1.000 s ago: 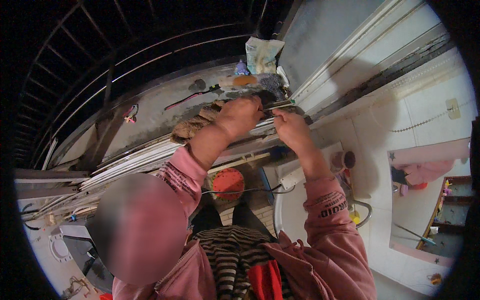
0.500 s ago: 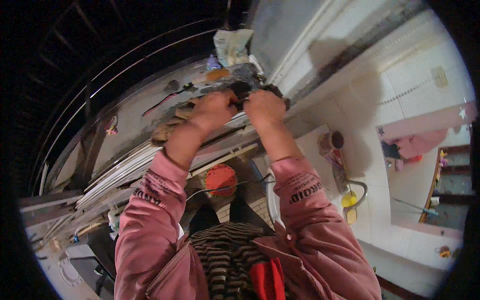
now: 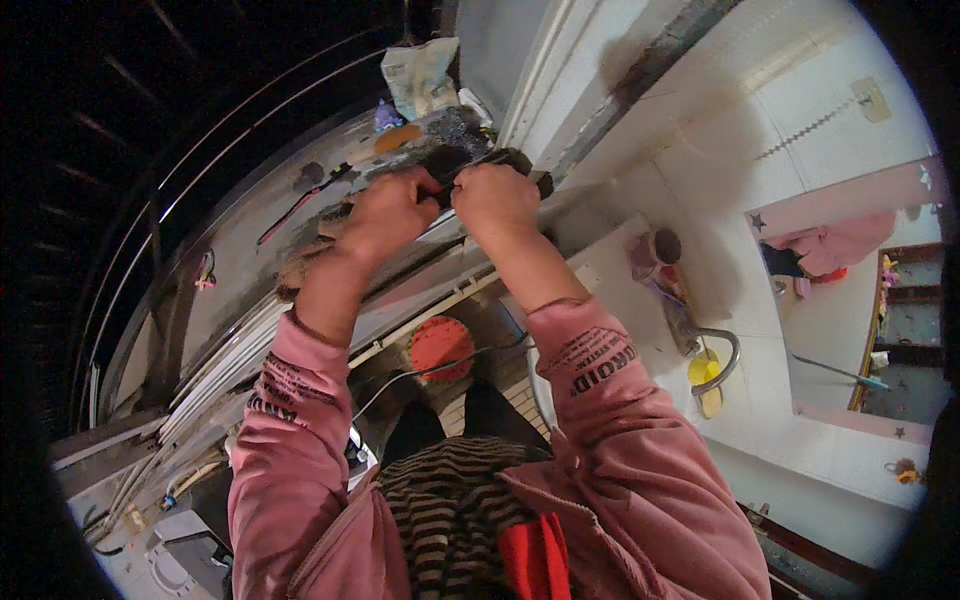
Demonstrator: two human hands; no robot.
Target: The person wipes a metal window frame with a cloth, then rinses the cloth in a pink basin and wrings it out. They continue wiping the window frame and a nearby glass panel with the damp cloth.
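Note:
Both my hands are out over a stained ledge, close together with fingers curled in. My left hand is closed on what looks like a long, bunched brown cloth, whose rough end shows beneath my left wrist. Just to its right, my right hand is closed too, back of the hand up, on the darker far part of that brown bundle. My fingers hide the stretch between them. Left of the hands lies a thin pink-and-black stick.
A crumpled plastic bag, a purple item and an orange patch are at the ledge's far end. White rails run along its near edge. Below is a red round stool; a faucet and mirror are right.
The view has shifted, so the ledge and my hands sit further left in it. My hands look slightly closer together and remain closed.

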